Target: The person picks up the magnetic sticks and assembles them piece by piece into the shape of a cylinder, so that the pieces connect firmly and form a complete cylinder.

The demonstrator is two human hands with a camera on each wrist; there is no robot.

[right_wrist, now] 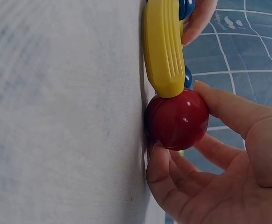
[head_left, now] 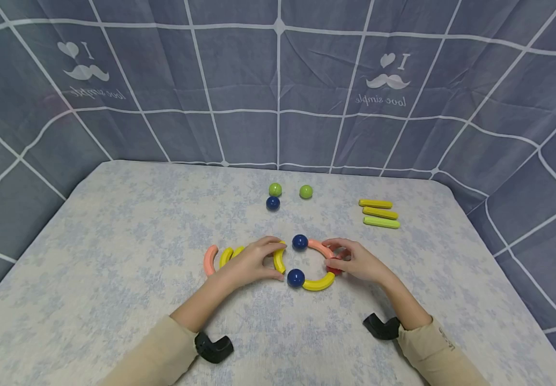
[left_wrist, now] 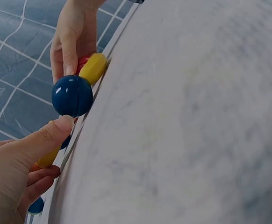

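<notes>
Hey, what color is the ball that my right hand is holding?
The ball is a glossy dark red, and it shows best in the right wrist view.

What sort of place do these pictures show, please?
Probably a curtained-off corner for play or filming: a grey-blue curtain hangs behind and beside a pale patterned table, where coloured balls and curved pieces lie.

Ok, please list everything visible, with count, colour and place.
Glossy blue balls: 3, dark blue, centre and rear
Glossy green balls: 2, green, rear
Glossy red ball: 1, red, centre
Curved yellow pieces: at least 4, yellow, centre
Curved pink pieces: 2, salmon, centre
Straight yellow rods: 2, yellow, right rear
Straight lime rod: 1, lime, right rear
Patterned tablecloth: 1, whitish, underneath
Gridded curtain: 1, bluish, behind
Wrist devices: 2, black, cuffs
Left hand: 1, beige-sleeved, holding yellow piece
Right hand: 1, beige-sleeved, holding red ball
</notes>
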